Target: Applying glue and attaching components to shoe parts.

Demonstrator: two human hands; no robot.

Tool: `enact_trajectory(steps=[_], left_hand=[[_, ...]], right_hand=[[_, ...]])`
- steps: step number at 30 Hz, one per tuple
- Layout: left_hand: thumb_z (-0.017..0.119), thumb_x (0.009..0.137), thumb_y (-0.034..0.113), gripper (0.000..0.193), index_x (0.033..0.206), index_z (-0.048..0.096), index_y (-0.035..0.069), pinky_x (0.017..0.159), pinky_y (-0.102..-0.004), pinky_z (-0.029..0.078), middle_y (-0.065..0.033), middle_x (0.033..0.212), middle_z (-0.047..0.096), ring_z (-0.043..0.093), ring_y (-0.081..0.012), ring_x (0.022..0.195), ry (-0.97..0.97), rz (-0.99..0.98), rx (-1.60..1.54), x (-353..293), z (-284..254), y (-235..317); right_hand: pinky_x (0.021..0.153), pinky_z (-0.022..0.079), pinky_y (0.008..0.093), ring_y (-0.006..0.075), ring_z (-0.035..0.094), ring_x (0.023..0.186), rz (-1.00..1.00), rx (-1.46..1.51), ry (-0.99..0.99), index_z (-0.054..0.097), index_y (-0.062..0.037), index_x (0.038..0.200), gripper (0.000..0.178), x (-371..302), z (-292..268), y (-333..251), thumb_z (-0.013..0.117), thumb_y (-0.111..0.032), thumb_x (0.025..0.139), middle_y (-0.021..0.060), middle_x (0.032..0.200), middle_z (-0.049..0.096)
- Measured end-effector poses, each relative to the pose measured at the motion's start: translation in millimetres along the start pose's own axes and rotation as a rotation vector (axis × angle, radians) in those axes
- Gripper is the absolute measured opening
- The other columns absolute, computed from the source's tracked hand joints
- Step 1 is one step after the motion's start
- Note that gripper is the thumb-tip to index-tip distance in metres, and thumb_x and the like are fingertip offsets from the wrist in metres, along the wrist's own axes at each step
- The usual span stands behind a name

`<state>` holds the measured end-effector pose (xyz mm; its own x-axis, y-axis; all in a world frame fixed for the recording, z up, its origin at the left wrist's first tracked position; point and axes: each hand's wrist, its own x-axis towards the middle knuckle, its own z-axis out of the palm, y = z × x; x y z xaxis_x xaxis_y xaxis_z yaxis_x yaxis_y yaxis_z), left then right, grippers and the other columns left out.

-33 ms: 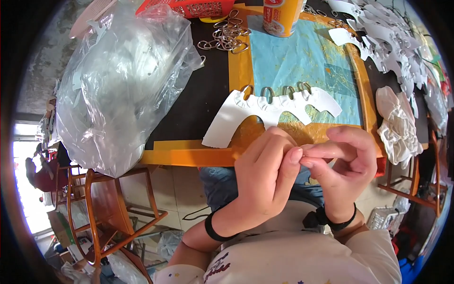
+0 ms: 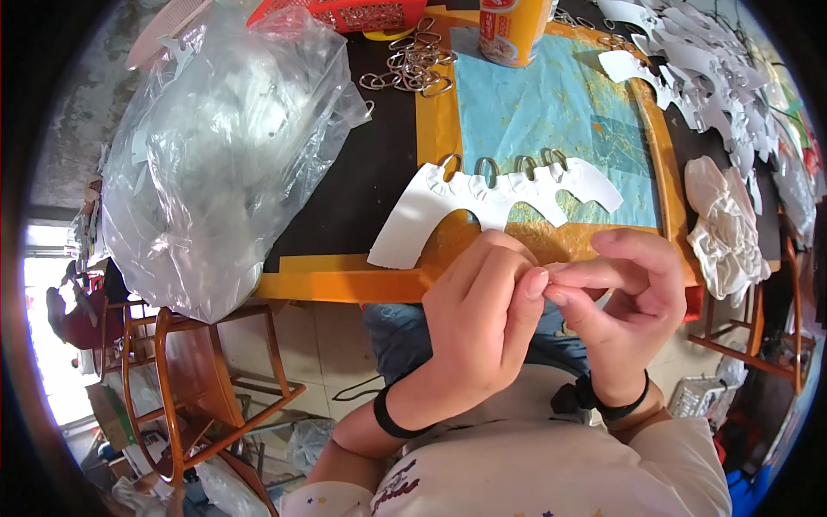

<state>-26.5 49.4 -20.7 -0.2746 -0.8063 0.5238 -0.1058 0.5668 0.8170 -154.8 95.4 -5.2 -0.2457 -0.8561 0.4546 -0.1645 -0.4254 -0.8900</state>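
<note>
My left hand is closed, its thumb pressed against the curled fingers. My right hand pinches thumb and forefinger together, the fingertips meeting those of the left. Whatever lies between them is too small or hidden to make out. Just beyond the hands, a white scalloped strip rests across the table edge and a blue sheet. Several metal rings stand along its far edge, held by folded tabs. The left fingers overlap the strip's near side in the picture; I cannot tell whether they touch it.
A large clear plastic bag bulges at the left. Loose metal rings lie near a red basket. An orange can stands on the blue sheet. More white strips pile up at right, above white gloves.
My left hand has shifted very slightly to the left. The rest looks the same.
</note>
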Motion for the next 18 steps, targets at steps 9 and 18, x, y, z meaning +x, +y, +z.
enact_trajectory(steps=[9, 18], left_hand=[[0.066, 0.082, 0.016, 0.019, 0.074, 0.051, 0.007, 0.045, -0.0297, 0.04, -0.0042, 0.073, 0.052, 0.053, -0.0195, 0.056, 0.027, 0.269, 0.526, 2.8, -1.3, -10.3], [0.07, 0.078, 0.016, 0.019, 0.073, 0.054, 0.007, 0.046, -0.0291, 0.041, -0.0038, 0.074, 0.055, 0.053, -0.02, 0.057, 0.081, 0.31, 0.514, 3.7, -4.7, -15.0]], right_hand=[[0.044, 0.036, 0.0152, 0.0116, 0.067, 0.078, 0.094, -0.086, -0.045, 0.044, -0.0039, 0.103, 0.042, 6.3, -6.4, -0.8, 0.073, 0.006, 0.073, 0.008, 0.095, 0.063], [0.045, 0.037, 0.0145, 0.01, 0.066, 0.077, 0.014, -0.104, 0.051, 0.042, -0.0052, 0.101, 0.042, 6.3, -1.9, 1.8, 0.073, 0.005, 0.074, 0.0067, 0.089, 0.061]])
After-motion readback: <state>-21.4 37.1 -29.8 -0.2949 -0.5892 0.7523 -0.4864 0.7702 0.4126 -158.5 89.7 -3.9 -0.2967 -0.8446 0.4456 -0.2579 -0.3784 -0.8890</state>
